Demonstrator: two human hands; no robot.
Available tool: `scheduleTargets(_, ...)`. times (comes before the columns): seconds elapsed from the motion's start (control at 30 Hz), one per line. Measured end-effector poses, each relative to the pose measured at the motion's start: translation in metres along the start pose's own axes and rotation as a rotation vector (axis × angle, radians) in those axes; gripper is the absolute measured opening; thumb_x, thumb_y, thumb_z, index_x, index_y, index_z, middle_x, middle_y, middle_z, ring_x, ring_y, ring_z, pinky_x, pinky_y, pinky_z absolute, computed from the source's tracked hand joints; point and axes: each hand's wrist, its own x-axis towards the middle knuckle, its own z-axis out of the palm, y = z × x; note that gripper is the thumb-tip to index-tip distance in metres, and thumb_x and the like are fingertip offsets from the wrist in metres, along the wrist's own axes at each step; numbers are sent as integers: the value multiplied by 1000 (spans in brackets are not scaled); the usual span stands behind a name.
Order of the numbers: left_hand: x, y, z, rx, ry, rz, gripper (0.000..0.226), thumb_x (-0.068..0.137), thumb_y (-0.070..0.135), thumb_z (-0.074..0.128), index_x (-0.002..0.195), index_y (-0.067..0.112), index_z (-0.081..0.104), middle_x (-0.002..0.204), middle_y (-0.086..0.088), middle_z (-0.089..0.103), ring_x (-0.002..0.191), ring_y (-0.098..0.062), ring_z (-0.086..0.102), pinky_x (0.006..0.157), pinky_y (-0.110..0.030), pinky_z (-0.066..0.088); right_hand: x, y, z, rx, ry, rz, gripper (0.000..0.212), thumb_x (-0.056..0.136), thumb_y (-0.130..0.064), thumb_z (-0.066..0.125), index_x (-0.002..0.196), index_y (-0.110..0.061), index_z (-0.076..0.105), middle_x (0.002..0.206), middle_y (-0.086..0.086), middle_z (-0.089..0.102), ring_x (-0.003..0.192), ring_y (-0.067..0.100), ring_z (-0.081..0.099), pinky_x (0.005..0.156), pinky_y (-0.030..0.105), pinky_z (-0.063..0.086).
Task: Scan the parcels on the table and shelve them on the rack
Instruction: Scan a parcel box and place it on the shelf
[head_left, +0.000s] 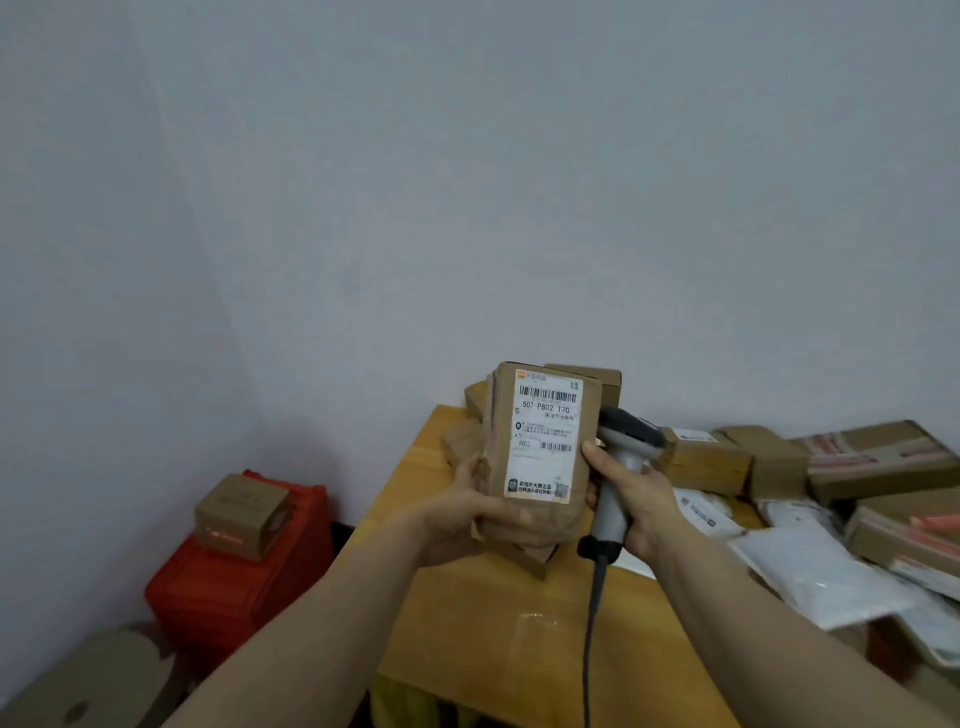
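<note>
My left hand (470, 512) grips a brown paper-wrapped parcel (537, 519) from below and holds it upright above the wooden table (498, 623). Its white shipping label (545, 441) with barcodes faces me. My right hand (631, 496) holds a grey handheld barcode scanner (621, 457) by its handle, just right of the parcel and touching its edge. The scanner's dark head sits behind the parcel's right side, and its cable (592, 623) hangs down over the table. The rack is out of view.
Several cardboard boxes (711, 460) and white poly mailers (821, 577) crowd the table's right and back. On the floor at left a red crate (234, 587) carries a small cardboard box (241, 514) with a red scan line on it. A brown paper roll (88, 686) lies bottom left.
</note>
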Motion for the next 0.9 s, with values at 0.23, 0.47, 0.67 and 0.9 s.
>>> scheduleTargets(0.23,-45,16,21,225,84,27,66,58,42,87,117,33,58,99,17,71,99,-3,59,79,-24,49,-49,-10,-14,-90,-33,-36,35,68,-12,84,93,1,63,62,9,70,45,15,61,42,23,49)
scheduleTargets(0.47,-56,24,34,237,184,22,60,62,30,77,119,26,58,102,2,73,102,-19,63,95,-49,47,-61,-30,-23,-200,-68,-121,26,76,-15,79,94,-4,64,74,10,74,61,20,69,55,30,55)
scheduleTargets(0.67,-46,16,28,246,512,106,76,61,18,87,126,10,49,115,-5,66,104,-23,62,89,-43,54,-77,-52,-40,-406,-215,-165,26,81,-23,75,90,-4,61,60,9,62,49,18,56,48,28,47)
scheduleTargets(0.9,-42,13,18,261,663,88,91,53,19,92,127,5,42,116,-8,61,102,-25,62,84,-42,57,-89,-58,-34,-568,-358,-105,13,79,-3,72,75,-6,59,49,4,51,39,14,42,44,22,39)
